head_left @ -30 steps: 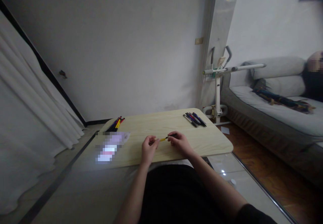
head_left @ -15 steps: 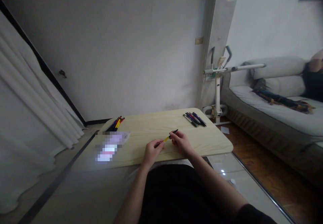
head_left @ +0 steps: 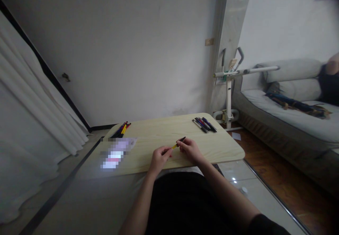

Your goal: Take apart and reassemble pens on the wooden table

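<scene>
A yellow and black pen (head_left: 174, 146) is held between my two hands over the near part of the wooden-topped table (head_left: 156, 129). My left hand (head_left: 160, 157) is closed on its lower end. The fingers of my right hand (head_left: 190, 150) pinch the pen near its dark upper end, which points up and to the right. Part of the pen is hidden by my fingers. At the table's back right lies a group of several pens (head_left: 204, 125). Another bunch of pens (head_left: 122, 130), some with yellow barrels, lies at the back left.
A blurred-out bright object (head_left: 113, 155) lies on the table's left side. White curtains (head_left: 34, 122) hang at the left. An exercise machine (head_left: 229, 90) stands behind the table's right corner, beside a grey sofa (head_left: 291, 118) where a person is partly visible.
The pen and my right fingers have shifted very slightly down and left, and less of the yellow part shows between my hands. The pens on the table have not moved.
</scene>
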`<state>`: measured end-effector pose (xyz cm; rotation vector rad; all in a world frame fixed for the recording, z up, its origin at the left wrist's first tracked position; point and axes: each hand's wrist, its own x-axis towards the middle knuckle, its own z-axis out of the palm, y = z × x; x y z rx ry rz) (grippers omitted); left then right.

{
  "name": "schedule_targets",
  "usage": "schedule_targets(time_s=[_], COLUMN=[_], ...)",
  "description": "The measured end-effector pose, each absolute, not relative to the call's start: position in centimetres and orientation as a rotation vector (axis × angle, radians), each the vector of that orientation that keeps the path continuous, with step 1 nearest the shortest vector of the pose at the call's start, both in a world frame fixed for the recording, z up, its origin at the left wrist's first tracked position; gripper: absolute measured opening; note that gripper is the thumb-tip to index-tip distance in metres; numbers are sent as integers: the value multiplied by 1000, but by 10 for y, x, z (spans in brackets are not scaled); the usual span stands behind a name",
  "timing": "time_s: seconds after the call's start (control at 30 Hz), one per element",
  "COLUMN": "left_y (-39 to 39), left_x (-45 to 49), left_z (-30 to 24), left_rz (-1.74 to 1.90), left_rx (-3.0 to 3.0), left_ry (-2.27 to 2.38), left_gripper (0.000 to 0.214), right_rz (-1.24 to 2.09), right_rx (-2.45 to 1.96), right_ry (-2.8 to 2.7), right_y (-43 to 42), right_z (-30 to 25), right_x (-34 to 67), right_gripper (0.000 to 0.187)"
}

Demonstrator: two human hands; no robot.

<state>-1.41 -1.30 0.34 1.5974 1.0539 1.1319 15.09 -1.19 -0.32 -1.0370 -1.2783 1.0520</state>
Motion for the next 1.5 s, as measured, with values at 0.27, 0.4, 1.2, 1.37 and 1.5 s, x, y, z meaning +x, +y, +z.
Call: schedule_targets(time_s=[0.27,0.4,1.2,1.37,1.5], left_y=[-21,-27,-26,-26,-26], left_x=[-9,-5,-4,-6,-6], left_z=[7,12,9,6,5], left_rz=[1120,1185,1268,1275,1295], left_rx=[1609,1696,2178,2232,2196], left_ry=[1039,1031,1151,1224,1229], left_gripper=[25,22,13,12,13], right_rz=[1052,1073,1050,1090,1093], right_rx=[-1014,-1016,-1041,-962,-953], right_ry=[-1300,-1353,-1385,-1328,-1308], right_y=[-13,-13,-15,-13,-13], right_z=[-2,0,0,-2,-1], right_x=[151,149,145,144,144], right_gripper=[30,31,27,27,28])
